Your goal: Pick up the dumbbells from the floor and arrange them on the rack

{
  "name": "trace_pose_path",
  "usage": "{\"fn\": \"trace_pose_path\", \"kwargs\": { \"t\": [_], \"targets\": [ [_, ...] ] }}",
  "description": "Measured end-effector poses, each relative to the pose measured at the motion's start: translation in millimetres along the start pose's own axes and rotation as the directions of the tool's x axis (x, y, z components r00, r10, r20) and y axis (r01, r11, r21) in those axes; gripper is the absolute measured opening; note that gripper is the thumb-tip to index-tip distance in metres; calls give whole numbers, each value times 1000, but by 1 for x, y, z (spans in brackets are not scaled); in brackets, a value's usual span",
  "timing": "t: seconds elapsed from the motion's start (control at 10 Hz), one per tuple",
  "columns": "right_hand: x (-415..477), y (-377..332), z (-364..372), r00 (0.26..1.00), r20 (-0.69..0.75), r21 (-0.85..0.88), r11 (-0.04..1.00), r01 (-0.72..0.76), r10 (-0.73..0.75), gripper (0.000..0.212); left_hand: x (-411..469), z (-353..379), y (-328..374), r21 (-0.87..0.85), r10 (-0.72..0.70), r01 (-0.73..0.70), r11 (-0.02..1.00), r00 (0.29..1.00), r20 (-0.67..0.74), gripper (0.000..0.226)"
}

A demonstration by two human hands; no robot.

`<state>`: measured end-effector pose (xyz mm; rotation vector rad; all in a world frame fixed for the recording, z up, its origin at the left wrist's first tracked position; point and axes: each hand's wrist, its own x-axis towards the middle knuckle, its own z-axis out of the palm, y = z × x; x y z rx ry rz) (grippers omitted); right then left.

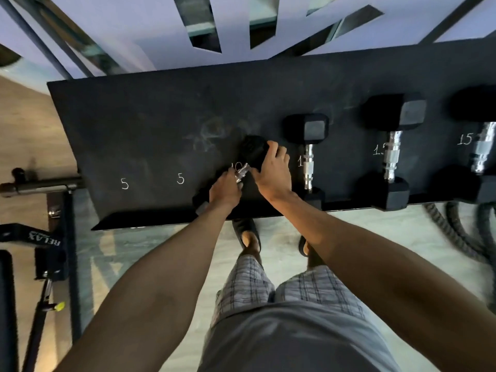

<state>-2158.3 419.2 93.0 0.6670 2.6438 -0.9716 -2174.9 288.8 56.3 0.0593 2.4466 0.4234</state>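
Nearest: grey shirt (295, 342) and plaid shorts (247, 285), seen from above, with both bare forearms reaching forward and down. Below, two feet in dark slippers (248, 229) on a pale floor (375, 237), one toe tucked under the front edge of the rack.

Left hand (224, 189) curled round the chrome handle (242, 171) of a black hex dumbbell (252, 151), knuckles up. Right hand (273, 174) just beside it, fingers and thumb wrapped over the far head of the same weight. Hands close together, nearly touching, both clamped on that one dumbbell.

Slantwise over the black shelf (147, 124) of the rack: near head at the front lip, far head further back and to the right, a chalked number partly hidden under the handle. Impossible to tell whether resting on the shelf or held just off it.

To the right on the same shelf, three more in a row, handles running front to back: small dumbbell (308, 167) just beside the right hand, larger dumbbell (391, 154), then third dumbbell (481, 151) cut by the frame edge, chalked 15 (465, 139) next to it. To the left, chalked 5 (124, 183) and, nearer the hands, second chalked 5 (180, 179). Thick black rope (456, 232) on the floor under the right end. Far left, metal bar (40, 187) and black strap (45, 238) printed RELAX.
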Motion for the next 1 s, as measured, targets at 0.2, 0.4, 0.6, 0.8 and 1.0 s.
{"fn": "trace_pose_path", "kwargs": {
  "t": [0.2,0.4,0.6,0.8,1.0],
  "targets": [
    [3,-1,-3,1000,-10,20,1000,-4,4,74,3,-9,8,30,-20,20,999,1000,6,33],
    [38,-38,-26,967,-9,-116,961,253,-255,73,7,-19,24,-318,-122,99,943,991,-53,27],
    [64,-61,-36,919,188,-113,922,370,-346,70,20,-17,31,-575,-252,209,791,968,6,26],
    [47,-48,-25,925,187,-70,934,349,-332,69,7,-3,21,-542,-222,185,820,975,-3,29],
    [38,-56,-38,950,158,18,963,269,-268,55,-6,-37,12,-355,-185,170,919,983,-9,31]
  ]
}}
